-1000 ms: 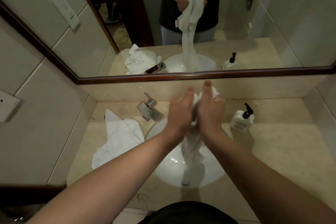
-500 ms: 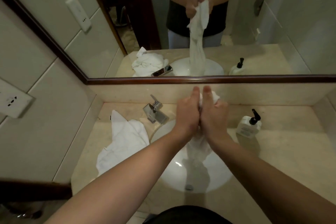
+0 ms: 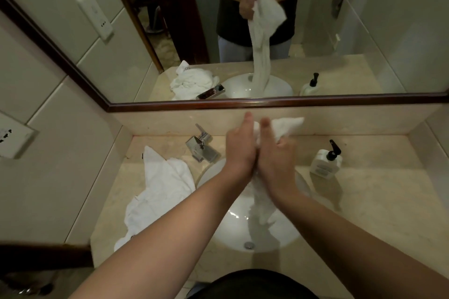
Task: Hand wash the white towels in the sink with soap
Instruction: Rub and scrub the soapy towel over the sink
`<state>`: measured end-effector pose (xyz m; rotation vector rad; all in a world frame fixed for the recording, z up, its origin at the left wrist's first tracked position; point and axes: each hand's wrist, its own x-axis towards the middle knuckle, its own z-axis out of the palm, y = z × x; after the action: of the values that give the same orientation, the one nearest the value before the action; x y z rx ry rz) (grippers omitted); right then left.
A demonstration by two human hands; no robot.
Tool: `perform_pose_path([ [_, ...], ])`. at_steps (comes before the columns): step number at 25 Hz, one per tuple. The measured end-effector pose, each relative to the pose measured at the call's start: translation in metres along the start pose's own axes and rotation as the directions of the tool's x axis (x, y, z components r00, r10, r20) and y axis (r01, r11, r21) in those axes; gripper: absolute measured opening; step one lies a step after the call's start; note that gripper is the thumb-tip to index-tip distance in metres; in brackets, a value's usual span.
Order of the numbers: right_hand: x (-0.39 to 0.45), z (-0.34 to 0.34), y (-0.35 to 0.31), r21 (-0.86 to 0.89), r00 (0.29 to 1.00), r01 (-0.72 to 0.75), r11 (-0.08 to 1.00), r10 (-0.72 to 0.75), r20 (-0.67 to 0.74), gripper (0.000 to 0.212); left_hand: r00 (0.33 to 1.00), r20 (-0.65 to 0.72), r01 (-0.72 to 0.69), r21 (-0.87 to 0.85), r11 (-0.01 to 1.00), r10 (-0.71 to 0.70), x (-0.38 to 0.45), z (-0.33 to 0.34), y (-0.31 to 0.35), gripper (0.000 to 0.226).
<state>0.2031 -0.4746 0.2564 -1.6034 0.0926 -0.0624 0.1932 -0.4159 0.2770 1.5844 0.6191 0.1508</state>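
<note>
A white towel [image 3: 286,126] is pressed between my two hands above the round white sink [image 3: 228,230]. Its top end sticks out to the right past my fingers, and its tail [image 3: 261,206] hangs down into the basin. My left hand [image 3: 239,150] and my right hand [image 3: 275,155] sit side by side, palms facing each other, both clamped on the cloth. A second white towel [image 3: 160,189] lies crumpled on the counter to the left of the sink. A white soap bottle with a black pump [image 3: 325,161] stands on the counter to the right.
A chrome faucet [image 3: 201,145] stands behind the sink at its left, with no water seen running. The beige stone counter [image 3: 364,213] ends at tiled walls left and right. A framed mirror [image 3: 267,102] fills the wall behind. A wall socket [image 3: 9,136] sits at the left.
The towel's top end has spread out to the right beyond my right hand. My hands keep hold of it above the sink, shifted slightly against each other.
</note>
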Motion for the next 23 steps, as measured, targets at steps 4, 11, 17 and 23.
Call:
perform_pose_path([
  [4, 0.008, -0.007, -0.006, 0.066, 0.989, -0.095, 0.993, 0.102, -0.109, 0.049, 0.993, 0.112, -0.028, 0.028, 0.999, 0.025, -0.010, 0.005, -0.001, 0.053],
  [11, 0.002, -0.003, 0.000, 0.045, 0.996, -0.043, 0.998, 0.047, -0.081, 0.053, 0.990, 0.034, -0.139, 0.043, 0.989, 0.137, -0.011, 0.002, -0.006, 0.055],
  [17, -0.009, 0.005, 0.010, 0.047, 0.996, -0.082, 0.996, 0.084, -0.032, 0.051, 1.000, -0.004, -0.024, 0.008, 1.000, 0.024, -0.004, -0.005, -0.015, 0.055],
  [23, -0.013, 0.011, 0.021, -0.045, 0.989, -0.143, 0.989, 0.144, 0.018, 0.046, 0.986, 0.073, 0.159, -0.113, 0.981, -0.152, 0.005, -0.015, -0.027, 0.052],
])
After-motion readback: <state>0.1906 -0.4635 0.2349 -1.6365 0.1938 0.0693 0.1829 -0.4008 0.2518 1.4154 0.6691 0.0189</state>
